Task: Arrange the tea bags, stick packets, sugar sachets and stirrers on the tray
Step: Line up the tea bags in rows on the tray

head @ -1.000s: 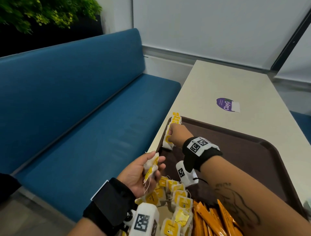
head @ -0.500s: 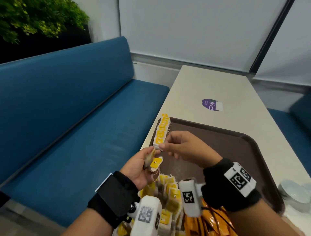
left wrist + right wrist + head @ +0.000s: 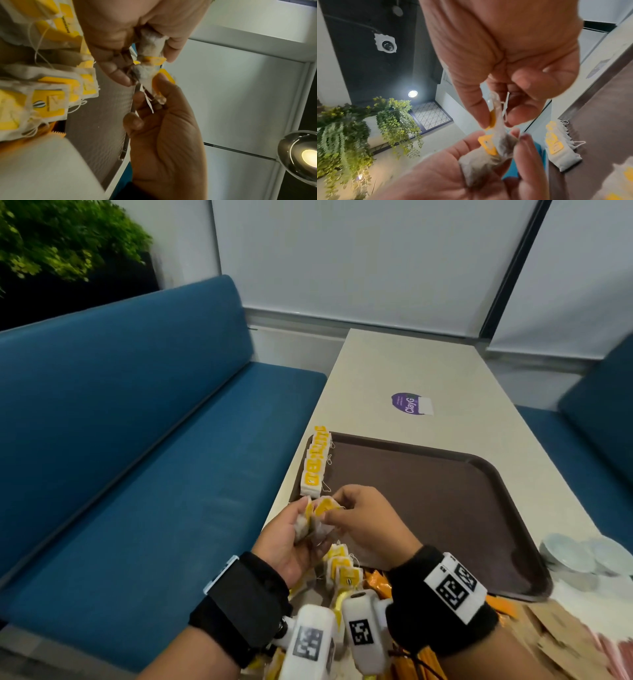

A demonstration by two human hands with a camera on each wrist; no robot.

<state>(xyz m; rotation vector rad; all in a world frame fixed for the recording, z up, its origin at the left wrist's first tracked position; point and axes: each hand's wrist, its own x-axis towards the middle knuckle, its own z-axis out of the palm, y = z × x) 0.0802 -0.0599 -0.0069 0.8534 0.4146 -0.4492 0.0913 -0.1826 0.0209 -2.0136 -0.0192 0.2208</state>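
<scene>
Benches point(image 3: 113, 460) in blue upholstery are being seen at 9 o'clock and 3 o'clock of a pale table point(image 3: 404, 364), which is bearing a purple sticker point(image 3: 409, 403) toward 12 o'clock. Tray point(image 3: 445, 508), brown, is being carried by the table at centre. A row of tea bags point(image 3: 315, 463) with yellow tags is being kept along the tray's 9 o'clock rim, overlapping one another. A loose heap of tea bags point(image 3: 342, 570) is lying at the tray's 6 o'clock corner, just beside orange stick packets point(image 3: 375, 580). Brown paper sachets point(image 3: 561, 635) are lying on the table at 5 o'clock, and pale round dishes point(image 3: 579, 553) at 4 o'clock, off the tray.

Left hand point(image 3: 287, 542) is being held over the tray's 8 o'clock edge, its fingers curled round a small bunch of tea bags point(image 3: 481, 162) resting in the palm. Right hand point(image 3: 366, 522) is being held touching it from 3 o'clock, thumb and fingertips pinched together on a single tea bag point(image 3: 323, 515) at the top of that bunch; the bag's yellow tag point(image 3: 493, 117) is being pressed under the thumb. Both bags are being held clear of the tray surface.
</scene>
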